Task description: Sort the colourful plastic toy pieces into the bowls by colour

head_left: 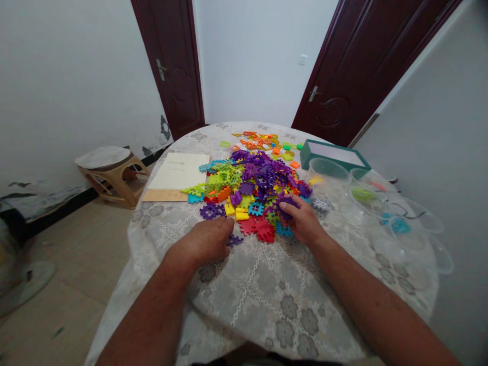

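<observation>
Interlocking plastic pieces, purple, green, red, blue and more, heaped mid-table, and here's the right hand at the near right edge, fingers closed on a dark purple piece! Over to the left hand, bunched narrow at the near side, a flat purple piece right by its fingertips; gripped or merely touched, I cannot tell! Left of the heap lies an open pale book, close beside the pieces; behind and right, a green box, with clear tubs crowding that side of the cloth-covered table! The tubs overlap, colored contents blurry; the right fingers hide part of their piece, the left hand's underside is out of sight, and the heap's lower layers are buried
</observation>
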The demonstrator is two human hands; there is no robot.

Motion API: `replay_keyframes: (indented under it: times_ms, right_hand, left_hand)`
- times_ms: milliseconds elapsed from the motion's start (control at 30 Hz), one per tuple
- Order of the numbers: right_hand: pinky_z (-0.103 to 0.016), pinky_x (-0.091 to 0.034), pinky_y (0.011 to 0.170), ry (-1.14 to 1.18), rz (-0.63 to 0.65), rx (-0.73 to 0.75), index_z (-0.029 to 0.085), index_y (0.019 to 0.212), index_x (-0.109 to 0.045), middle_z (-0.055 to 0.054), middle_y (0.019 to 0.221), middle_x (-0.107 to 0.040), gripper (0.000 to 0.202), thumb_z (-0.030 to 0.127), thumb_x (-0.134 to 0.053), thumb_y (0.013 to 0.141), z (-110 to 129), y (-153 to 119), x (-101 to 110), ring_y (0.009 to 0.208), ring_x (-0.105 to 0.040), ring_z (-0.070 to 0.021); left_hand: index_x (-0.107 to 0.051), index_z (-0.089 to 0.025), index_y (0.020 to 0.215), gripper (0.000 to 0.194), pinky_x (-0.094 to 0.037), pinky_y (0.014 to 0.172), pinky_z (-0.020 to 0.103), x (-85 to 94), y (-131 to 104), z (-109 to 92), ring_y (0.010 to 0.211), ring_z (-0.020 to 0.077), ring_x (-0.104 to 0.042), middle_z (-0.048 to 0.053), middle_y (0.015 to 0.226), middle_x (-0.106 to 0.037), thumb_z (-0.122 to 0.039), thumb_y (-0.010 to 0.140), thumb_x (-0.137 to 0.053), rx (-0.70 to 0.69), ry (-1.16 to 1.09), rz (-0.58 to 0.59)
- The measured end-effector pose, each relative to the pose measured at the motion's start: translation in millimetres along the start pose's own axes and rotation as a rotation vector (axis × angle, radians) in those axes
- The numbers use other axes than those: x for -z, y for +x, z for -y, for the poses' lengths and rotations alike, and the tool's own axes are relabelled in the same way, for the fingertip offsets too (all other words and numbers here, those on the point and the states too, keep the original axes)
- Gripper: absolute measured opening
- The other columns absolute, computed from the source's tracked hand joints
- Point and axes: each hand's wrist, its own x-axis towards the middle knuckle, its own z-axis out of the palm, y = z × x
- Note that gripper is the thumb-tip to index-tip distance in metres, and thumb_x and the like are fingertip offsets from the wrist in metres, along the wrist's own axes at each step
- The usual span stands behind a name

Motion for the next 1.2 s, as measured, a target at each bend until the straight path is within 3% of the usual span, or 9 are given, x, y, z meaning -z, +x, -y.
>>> replay_keyframes:
  times_ms: [200, 333, 433, 567, 733, 833, 967, 1067, 1200]
  right_hand:
    - [-0.026, -0.041, 0.048, 0.010, 0.103, -0.006, 0.025, 0.094, -0.063, 0.003, 0.074, -0.061, 0.033, 0.043, -0.081, 0.074, 5.6, -6.9, -4.9, 0.054, -0.049, -0.0135]
    - [-0.028, -0.048, 0.060, -0.029, 0.285, 0.005, 0.025, 0.102, -0.067, -0.002, 0.096, -0.070, 0.031, 0.043, -0.079, 0.079, 7.0, -15.4, -14.4, 0.068, -0.059, -0.0159]
    - [-0.027, -0.047, 0.064, -0.071, 0.266, 0.058, 0.025, 0.100, -0.065, 0.002, 0.084, -0.066, 0.030, 0.040, -0.081, 0.078, 6.5, -16.4, -18.7, 0.070, -0.059, -0.0154]
    - [-0.026, -0.045, 0.055, -0.084, 0.165, 0.051, 0.027, 0.101, -0.062, 0.005, 0.075, -0.061, 0.032, 0.041, -0.079, 0.078, 9.7, -13.2, -16.1, 0.058, -0.055, -0.0135]
    - [-0.023, -0.040, 0.044, -0.117, 0.194, 0.005, 0.026, 0.114, -0.063, 0.005, 0.068, -0.060, 0.040, 0.044, -0.077, 0.081, 39.8, -1.8, 5.7, 0.048, -0.050, -0.0115]
    - [-0.021, -0.036, 0.040, -0.294, 0.118, 0.108, 0.022, 0.112, -0.067, 0.005, 0.061, -0.057, 0.035, 0.042, -0.074, 0.084, 74.3, 25.8, 36.7, 0.044, -0.046, -0.0099]
    - [-0.020, -0.040, 0.041, -0.484, -0.213, 0.282, 0.019, 0.102, -0.068, 0.003, 0.063, -0.061, 0.027, 0.039, -0.074, 0.085, 116.9, 97.0, 92.5, 0.046, -0.051, -0.0096]
    - [-0.019, -0.044, 0.044, -0.530, -0.473, 0.237, 0.016, 0.097, -0.067, 0.000, 0.066, -0.065, 0.021, 0.028, -0.077, 0.083, 135.8, 154.5, 128.4, 0.048, -0.053, -0.0088]
    - [-0.020, -0.045, 0.045, -0.518, -0.587, 0.195, 0.013, 0.093, -0.065, -0.001, 0.059, -0.063, 0.025, 0.023, -0.083, 0.079, 143.6, 204.3, 155.1, 0.047, -0.054, -0.0097]
  left_hand:
    - [-0.061, -0.022, 0.100, 0.019, -0.046, 0.073, 0.029, 4.5, 3.8, 11.6, 0.083, 0.0196, -0.062, 0.005, 0.097, -0.068, -0.020, 0.080, -0.062, -0.097, -0.210, -0.147]
    - [-0.059, -0.021, 0.111, 0.023, -0.050, 0.077, 0.032, 0.2, 20.5, -1.9, 0.088, 0.0209, -0.064, 0.006, 0.103, -0.067, -0.026, 0.089, -0.060, -0.138, -0.301, -0.391]
    - [-0.059, -0.020, 0.116, 0.027, -0.053, 0.086, 0.037, -9.8, 37.1, -17.5, 0.097, 0.0236, -0.065, 0.009, 0.107, -0.067, -0.022, 0.089, -0.062, -0.176, -0.302, -0.533]
    - [-0.058, -0.021, 0.126, 0.036, -0.055, 0.090, 0.039, -19.0, 50.2, -31.0, 0.096, 0.0214, -0.068, 0.009, 0.113, -0.068, -0.017, 0.090, -0.060, -0.258, -0.375, -0.545]
    - [-0.049, -0.025, 0.145, 0.050, -0.060, 0.087, 0.037, -19.2, 49.2, -35.7, 0.094, 0.0188, -0.071, 0.009, 0.123, -0.070, -0.025, 0.096, -0.058, -0.279, -0.519, -0.535]
    - [-0.056, -0.024, 0.139, 0.040, -0.061, 0.081, 0.034, -18.9, 47.5, -34.5, 0.089, 0.0188, -0.072, 0.008, 0.114, -0.074, -0.029, 0.099, -0.054, -0.217, -0.538, -0.595]
    - [-0.068, -0.024, 0.117, 0.024, -0.061, 0.085, 0.035, -22.4, 49.0, -33.4, 0.092, 0.0212, -0.074, 0.007, 0.107, -0.077, -0.030, 0.099, -0.053, -0.207, -0.465, -0.655]
    - [-0.069, -0.025, 0.114, 0.023, -0.060, 0.088, 0.036, -26.9, 51.9, -33.6, 0.098, 0.0219, -0.074, 0.007, 0.108, -0.077, -0.028, 0.100, -0.052, -0.236, -0.428, -0.679]
    - [-0.068, -0.026, 0.112, 0.021, -0.061, 0.086, 0.034, -31.3, 55.7, -29.9, 0.096, 0.0216, -0.075, 0.006, 0.105, -0.078, -0.026, 0.100, -0.051, -0.248, -0.395, -0.719]
